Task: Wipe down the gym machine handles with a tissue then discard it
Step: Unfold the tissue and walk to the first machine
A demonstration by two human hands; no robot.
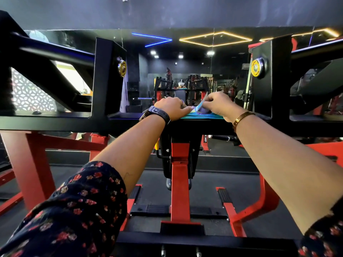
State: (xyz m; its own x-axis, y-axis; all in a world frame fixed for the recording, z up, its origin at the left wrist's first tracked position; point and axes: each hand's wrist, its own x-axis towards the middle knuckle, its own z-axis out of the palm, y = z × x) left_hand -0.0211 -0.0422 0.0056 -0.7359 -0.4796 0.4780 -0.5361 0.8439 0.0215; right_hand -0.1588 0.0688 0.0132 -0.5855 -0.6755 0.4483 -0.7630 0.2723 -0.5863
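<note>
The left hand holds down the left end of the tissue packet with bent fingers. The packet lies flat on the machine's black surface, teal with some yellow, mostly covered by both hands. The right hand pinches its pale blue flap upward. The fingertips are hidden there, and I cannot make out any tissue.

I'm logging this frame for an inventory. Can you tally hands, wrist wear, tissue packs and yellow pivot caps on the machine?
Hands: 2, left hand and right hand
Wrist wear: 2, black watch and gold bangle
Tissue pack: 1
Yellow pivot caps: 2
Total: 7
</note>
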